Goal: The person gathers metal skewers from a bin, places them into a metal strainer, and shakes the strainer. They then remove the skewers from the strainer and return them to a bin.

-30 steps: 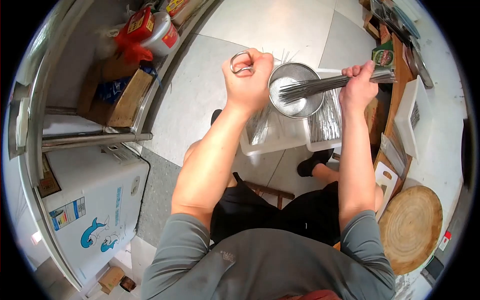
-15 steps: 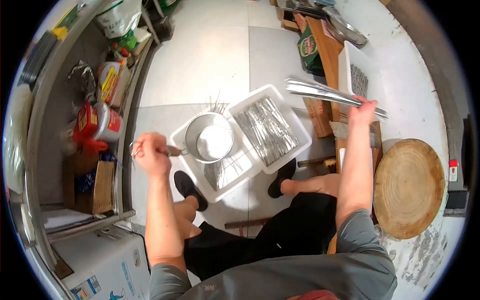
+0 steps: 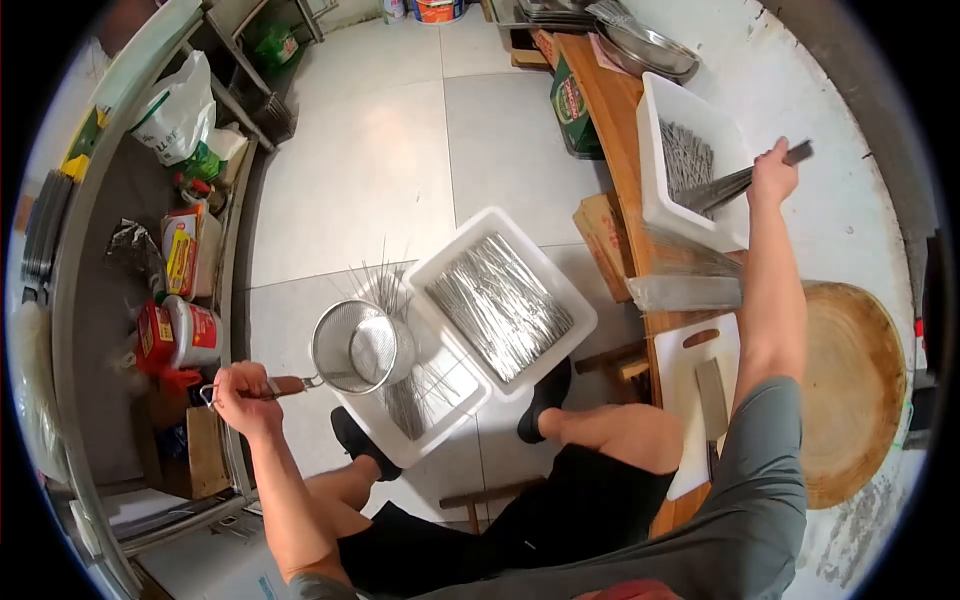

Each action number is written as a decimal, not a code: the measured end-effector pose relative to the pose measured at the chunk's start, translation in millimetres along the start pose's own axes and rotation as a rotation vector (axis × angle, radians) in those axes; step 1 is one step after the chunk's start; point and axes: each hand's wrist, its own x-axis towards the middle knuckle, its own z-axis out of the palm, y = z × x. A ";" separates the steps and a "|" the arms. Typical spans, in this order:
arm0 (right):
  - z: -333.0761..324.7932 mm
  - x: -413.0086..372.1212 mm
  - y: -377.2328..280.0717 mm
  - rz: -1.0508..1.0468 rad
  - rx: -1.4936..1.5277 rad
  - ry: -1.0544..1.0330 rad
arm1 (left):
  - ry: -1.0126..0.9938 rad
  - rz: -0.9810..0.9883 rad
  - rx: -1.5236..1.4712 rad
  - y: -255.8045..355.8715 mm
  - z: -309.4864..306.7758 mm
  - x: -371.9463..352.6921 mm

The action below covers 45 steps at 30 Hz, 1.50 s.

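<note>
My left hand is closed round the wooden handle of a mesh strainer. The strainer's basket hangs over a white tray on the floor, where loose thin metal skewers lie. Beside it, a second white tray is full of shiny flat skewers. Over on the right, my right hand grips a bundle of metal skewers. The bundle's far end reaches down into a white bin on the bench, next to the skewers lying inside.
Along the right runs a wooden bench with a cutting board, a cleaver, plastic bags and a round wooden block. Metal bowls stand at its far end. Shelves with packages line the left.
My right hand has brought the skewer bundle over the bench bin, its far end now angled down inside. My left hand has tilted the strainer and shifted left. The view has turned.
</note>
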 end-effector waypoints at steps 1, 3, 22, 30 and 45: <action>10.6 3.7 12.3 -0.005 -0.132 -0.018 | 0.008 0.005 0.009 -1.8 0.1 1.0; 27.7 9.1 33.4 0.016 -0.231 -0.125 | 0.037 -0.014 0.017 -3.8 0.1 0.9; 110.0 62.9 189.8 0.314 -0.214 -0.730 | 0.104 0.030 0.089 3.7 7.4 21.3; 67.1 -261.0 -38.4 -0.044 -0.127 -1.335 | 0.279 0.120 0.099 37.9 -39.7 21.2; -67.3 -647.0 68.2 -1.312 -0.705 -1.716 | 0.429 0.172 0.051 74.5 -95.1 6.1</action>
